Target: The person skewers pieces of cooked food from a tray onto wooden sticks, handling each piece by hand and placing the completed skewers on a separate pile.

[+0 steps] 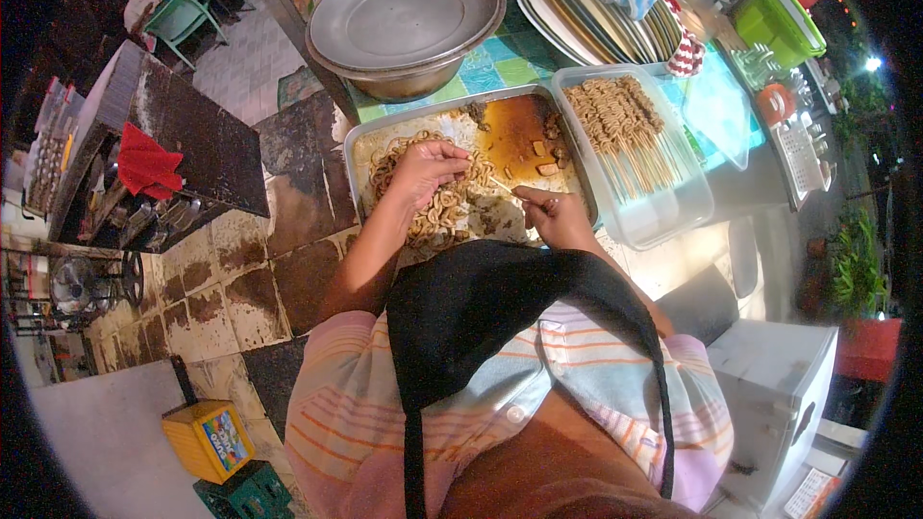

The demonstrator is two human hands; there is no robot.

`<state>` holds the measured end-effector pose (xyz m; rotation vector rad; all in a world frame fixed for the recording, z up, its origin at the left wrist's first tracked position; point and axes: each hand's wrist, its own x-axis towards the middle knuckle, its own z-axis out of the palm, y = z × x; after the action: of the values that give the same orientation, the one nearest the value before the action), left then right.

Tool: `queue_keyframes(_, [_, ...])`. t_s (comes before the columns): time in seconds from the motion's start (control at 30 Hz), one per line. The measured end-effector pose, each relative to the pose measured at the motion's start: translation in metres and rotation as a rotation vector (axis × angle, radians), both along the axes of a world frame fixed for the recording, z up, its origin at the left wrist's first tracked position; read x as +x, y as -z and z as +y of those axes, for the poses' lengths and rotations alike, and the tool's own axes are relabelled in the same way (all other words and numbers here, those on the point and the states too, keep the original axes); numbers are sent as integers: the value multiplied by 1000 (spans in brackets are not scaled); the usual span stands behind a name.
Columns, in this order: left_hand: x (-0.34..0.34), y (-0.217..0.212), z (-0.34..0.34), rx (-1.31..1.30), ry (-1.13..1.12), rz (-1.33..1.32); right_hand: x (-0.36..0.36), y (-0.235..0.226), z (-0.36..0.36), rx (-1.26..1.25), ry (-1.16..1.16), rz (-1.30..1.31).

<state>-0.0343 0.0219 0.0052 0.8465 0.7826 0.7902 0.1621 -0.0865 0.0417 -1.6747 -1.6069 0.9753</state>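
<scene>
I count two trays on the counter (500, 62): one metal tray (361, 149) with coiled meat pieces (437, 211) and brown sauce, and one clear plastic tray (673, 202) just to its right, filled with finished skewers (625, 130), too many to count. Behind them sit one big round metal basin (404, 19) and one stack of plates (596, 24) with a blue cloth on top. My left hand (428, 168) reaches forward over the metal tray, fingers curled down and pinching a coiled piece. My right hand (548, 211) is bent inward at the tray's near edge, fingers closed on one thin wooden stick (502, 185) pointing toward the left hand.
</scene>
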Motion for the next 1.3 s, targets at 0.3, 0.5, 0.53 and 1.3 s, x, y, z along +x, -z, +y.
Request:
queue_keyframes(0.3, [1, 0, -8, -23, -10, -101, -2, -2, 1, -38, 19, 26])
queue_keyframes(0.5, [2, 0, -8, -38, -56, -166, 1, 6, 2, -26, 35, 106])
queue_keyframes(0.53, [1, 2, -7, -36, -59, -167, 1, 7, 2, -26, 32, 105])
queue_keyframes(1.3, [14, -2, -18, 520, -233, 261, -1, 8, 2, -32, 20, 99])
